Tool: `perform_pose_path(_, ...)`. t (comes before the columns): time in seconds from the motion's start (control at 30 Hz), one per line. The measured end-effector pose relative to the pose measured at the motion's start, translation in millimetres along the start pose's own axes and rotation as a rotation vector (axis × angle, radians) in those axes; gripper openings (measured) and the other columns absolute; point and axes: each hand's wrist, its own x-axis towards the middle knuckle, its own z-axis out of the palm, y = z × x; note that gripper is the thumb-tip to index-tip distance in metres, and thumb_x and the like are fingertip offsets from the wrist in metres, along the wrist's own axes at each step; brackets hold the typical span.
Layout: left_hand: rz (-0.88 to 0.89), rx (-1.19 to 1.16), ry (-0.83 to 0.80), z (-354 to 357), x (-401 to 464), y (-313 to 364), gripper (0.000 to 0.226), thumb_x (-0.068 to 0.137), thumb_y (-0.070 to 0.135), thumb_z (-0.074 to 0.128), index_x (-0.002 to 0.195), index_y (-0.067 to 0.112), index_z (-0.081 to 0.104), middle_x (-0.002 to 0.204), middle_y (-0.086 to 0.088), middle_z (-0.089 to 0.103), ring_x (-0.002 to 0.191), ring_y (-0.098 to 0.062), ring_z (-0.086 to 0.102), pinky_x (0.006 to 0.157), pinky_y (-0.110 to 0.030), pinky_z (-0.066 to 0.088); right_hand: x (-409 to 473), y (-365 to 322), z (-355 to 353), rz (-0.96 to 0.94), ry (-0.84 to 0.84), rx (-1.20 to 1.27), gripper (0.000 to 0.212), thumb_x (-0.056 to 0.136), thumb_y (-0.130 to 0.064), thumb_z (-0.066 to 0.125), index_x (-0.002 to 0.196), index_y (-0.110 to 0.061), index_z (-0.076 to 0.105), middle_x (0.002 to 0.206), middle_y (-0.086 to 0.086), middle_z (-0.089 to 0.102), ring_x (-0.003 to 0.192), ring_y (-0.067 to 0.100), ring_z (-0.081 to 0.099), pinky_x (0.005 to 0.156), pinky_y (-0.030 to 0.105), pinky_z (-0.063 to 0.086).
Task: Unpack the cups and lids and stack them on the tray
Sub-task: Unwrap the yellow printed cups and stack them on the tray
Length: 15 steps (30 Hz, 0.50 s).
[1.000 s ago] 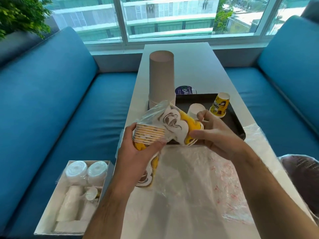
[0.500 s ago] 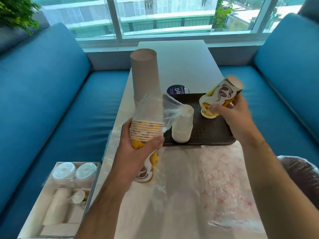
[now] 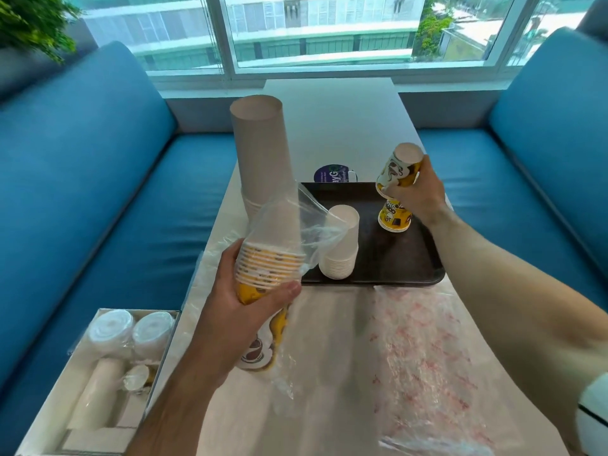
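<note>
My left hand grips a sleeve of yellow cups, fingers curled round it, plastic wrap hanging open at 12 o'clock. My right hand holds an inverted yellow cup above another yellow cup standing on the black tray. White cups stand stacked at the tray's 9 o'clock.

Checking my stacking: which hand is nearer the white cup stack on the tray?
Left. The left hand grips bagged cups just beside the white cup stack; the right hand is across the tray.
</note>
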Motion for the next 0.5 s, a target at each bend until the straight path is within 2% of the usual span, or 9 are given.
perform_pose_path(0.13,-0.006,0.009,-0.006,-2,-3,-1,0.077,0.049,0.060,0.077,0.119,0.059,0.043,0.105,0.025,0.064,0.094,0.006,0.065,0.068,-0.011,0.051,-2,2,1,-0.012,-0.075,-0.103,0.074,0.076,-0.021,0.084,0.138,-0.019,0.043,0.131,0.006,0.061,0.117,0.028,0.059,0.097,0.042,0.051)
perform_pose_path(0.3,0.015,0.007,0.002,-7,-5,-1,0.086,0.053,0.058,0.077,0.132,0.051,0.041,0.115,0.020,0.062,0.102,-0.003,0.065,0.073,-0.014,0.049,-24,6,-4,-0.017,-0.102,-0.154,0.080,0.072,-0.018,0.086,0.139,-0.021,0.043,0.129,0.007,0.060,0.117,0.028,0.058,0.097,0.042,0.051)
perform_pose_path(0.37,0.017,0.010,0.007,-8,-5,0,0.085,0.053,0.057,0.076,0.131,0.052,0.040,0.116,0.020,0.060,0.103,-0.004,0.063,0.075,-0.014,0.048,-37,8,-5,-0.008,-0.106,-0.133,0.081,0.071,-0.016,0.087,0.138,-0.021,0.043,0.129,0.006,0.060,0.115,0.026,0.058,0.097,0.041,0.051)
perform_pose_path(0.5,0.017,0.004,0.014,-8,-6,1,0.084,0.053,0.056,0.076,0.128,0.054,0.039,0.114,0.023,0.059,0.102,-0.002,0.062,0.075,-0.014,0.047,-63,16,-4,0.008,-0.128,-0.092,0.077,0.072,-0.018,0.088,0.135,-0.023,0.044,0.120,-0.003,0.059,0.107,0.017,0.056,0.089,0.031,0.047)
